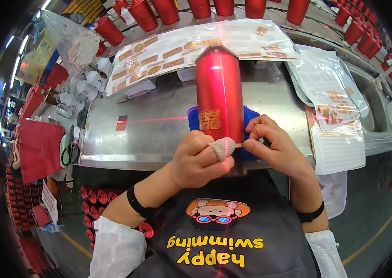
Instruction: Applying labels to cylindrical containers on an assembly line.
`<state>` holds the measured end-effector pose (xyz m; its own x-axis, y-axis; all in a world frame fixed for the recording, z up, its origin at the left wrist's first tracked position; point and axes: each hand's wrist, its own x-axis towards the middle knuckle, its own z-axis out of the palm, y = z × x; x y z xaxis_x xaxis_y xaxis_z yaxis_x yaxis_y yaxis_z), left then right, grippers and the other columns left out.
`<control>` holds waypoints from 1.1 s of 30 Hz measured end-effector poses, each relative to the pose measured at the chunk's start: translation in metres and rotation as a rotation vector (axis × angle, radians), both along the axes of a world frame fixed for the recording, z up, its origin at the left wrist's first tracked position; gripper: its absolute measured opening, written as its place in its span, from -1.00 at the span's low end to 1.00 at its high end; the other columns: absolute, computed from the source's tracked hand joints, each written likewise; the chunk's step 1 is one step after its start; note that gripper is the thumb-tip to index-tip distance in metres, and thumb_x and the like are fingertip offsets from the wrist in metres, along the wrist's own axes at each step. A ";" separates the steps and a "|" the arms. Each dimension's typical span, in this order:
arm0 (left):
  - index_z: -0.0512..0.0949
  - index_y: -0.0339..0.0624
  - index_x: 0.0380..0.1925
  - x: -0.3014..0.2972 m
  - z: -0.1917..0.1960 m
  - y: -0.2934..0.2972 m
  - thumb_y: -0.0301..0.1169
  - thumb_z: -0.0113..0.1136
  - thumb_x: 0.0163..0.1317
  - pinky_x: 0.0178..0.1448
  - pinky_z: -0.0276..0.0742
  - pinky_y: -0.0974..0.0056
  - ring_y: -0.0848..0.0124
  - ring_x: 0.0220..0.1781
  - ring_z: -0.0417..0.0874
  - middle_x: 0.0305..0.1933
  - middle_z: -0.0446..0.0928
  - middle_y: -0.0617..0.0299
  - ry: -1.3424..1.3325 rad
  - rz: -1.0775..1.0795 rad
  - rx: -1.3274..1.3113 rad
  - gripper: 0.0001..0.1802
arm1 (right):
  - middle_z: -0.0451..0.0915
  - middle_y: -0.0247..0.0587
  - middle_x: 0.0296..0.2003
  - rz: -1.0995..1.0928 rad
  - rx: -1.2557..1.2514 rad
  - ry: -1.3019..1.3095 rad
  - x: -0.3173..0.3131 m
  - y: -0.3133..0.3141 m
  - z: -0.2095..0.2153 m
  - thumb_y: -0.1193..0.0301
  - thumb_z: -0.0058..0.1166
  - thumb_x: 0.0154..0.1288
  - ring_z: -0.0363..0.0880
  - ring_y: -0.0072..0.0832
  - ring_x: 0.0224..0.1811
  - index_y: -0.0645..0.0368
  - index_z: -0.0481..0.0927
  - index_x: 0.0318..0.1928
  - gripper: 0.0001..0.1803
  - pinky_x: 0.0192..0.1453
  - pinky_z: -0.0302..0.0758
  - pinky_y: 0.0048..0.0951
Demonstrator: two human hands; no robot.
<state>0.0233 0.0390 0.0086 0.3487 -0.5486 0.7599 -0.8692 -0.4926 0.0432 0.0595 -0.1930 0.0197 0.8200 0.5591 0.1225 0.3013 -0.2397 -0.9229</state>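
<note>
A glossy red bottle (220, 88) lies lengthwise on a blue cloth (250, 114), with its angular end away from me. It bears a gold square-patterned decal (210, 120) near its closer end. At that closer end is my left hand (200, 155), closed, its fingers curled against the bottle; a pale wrap (222, 148) covers one finger. My right hand (272, 146) is just right of the bottle, thumb and forefinger pinching the end of a small brownish strip (238, 145) that reaches toward the wrapped finger. Its other end is hidden.
Gold decal sheets (159, 58) lie across the back of the metal table (149, 134), with more sheets (337, 143) at right. A small red decal piece (121, 123) rests at left. Red bottles (166, 11) line the far side; a sink (374, 109) is at right.
</note>
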 end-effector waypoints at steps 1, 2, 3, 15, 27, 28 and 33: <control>0.59 0.03 -0.43 0.002 0.005 -0.004 -0.40 0.37 -0.21 -0.29 0.36 0.25 0.35 -0.23 0.44 -0.15 0.55 0.38 -0.015 -0.006 0.036 -0.75 | 0.44 -0.14 -0.21 -0.003 0.009 0.008 0.000 0.000 0.000 0.30 0.20 0.28 0.39 -0.22 -0.05 0.22 0.49 -0.41 -0.73 0.06 0.34 -0.28; 0.60 0.02 -0.43 0.003 0.009 -0.006 -0.42 0.37 -0.21 -0.29 0.36 0.25 0.34 -0.24 0.44 -0.12 0.56 0.36 -0.029 -0.013 0.072 -0.75 | 0.44 -0.14 -0.21 -0.007 0.018 0.016 0.000 -0.001 0.000 0.30 0.20 0.28 0.38 -0.21 -0.04 0.22 0.49 -0.41 -0.73 0.06 0.34 -0.28; 0.60 0.02 -0.43 0.004 0.009 -0.005 -0.42 0.37 -0.20 -0.29 0.36 0.25 0.34 -0.24 0.44 -0.13 0.56 0.36 -0.034 -0.023 0.079 -0.76 | 0.44 -0.14 -0.21 -0.008 0.022 0.028 0.000 0.000 0.001 0.30 0.20 0.28 0.38 -0.21 -0.05 0.22 0.49 -0.41 -0.73 0.07 0.33 -0.27; 0.58 0.04 -0.44 0.004 0.008 -0.006 -0.41 0.36 -0.17 -0.30 0.34 0.27 0.36 -0.26 0.44 -0.15 0.54 0.39 -0.072 -0.021 0.092 -0.78 | 0.46 -0.11 -0.19 -0.023 0.007 -0.010 0.000 0.001 -0.003 0.29 0.20 0.27 0.39 -0.18 -0.04 0.21 0.52 -0.40 -0.75 0.08 0.33 -0.25; 0.58 0.03 -0.43 0.002 0.012 -0.007 -0.34 0.31 -0.19 -0.31 0.34 0.30 0.38 -0.23 0.45 -0.22 0.49 0.43 -0.043 0.018 0.094 -0.78 | 0.46 -0.11 -0.18 -0.037 0.009 -0.008 0.000 0.002 -0.004 0.29 0.21 0.26 0.39 -0.19 -0.02 0.22 0.52 -0.39 -0.74 0.10 0.32 -0.26; 0.58 0.04 -0.42 0.004 0.015 -0.011 -0.34 0.31 -0.19 -0.30 0.35 0.30 0.38 -0.24 0.45 -0.23 0.49 0.43 -0.055 0.011 0.116 -0.77 | 0.46 -0.11 -0.18 -0.038 0.010 -0.010 0.000 0.002 -0.004 0.29 0.21 0.26 0.39 -0.19 -0.02 0.22 0.52 -0.39 -0.74 0.10 0.32 -0.26; 0.59 0.07 -0.40 0.001 0.005 0.000 -0.35 0.34 -0.19 -0.29 0.35 0.30 0.38 -0.23 0.45 -0.26 0.50 0.42 -0.039 0.007 0.079 -0.75 | 0.47 -0.12 -0.17 -0.032 -0.006 -0.018 -0.002 0.003 -0.002 0.29 0.22 0.25 0.39 -0.18 -0.01 0.22 0.52 -0.38 -0.75 0.11 0.31 -0.25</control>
<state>0.0239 0.0390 0.0139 0.3239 -0.6048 0.7276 -0.8659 -0.4994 -0.0296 0.0579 -0.1897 0.0176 0.8351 0.5335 0.1337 0.3096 -0.2550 -0.9160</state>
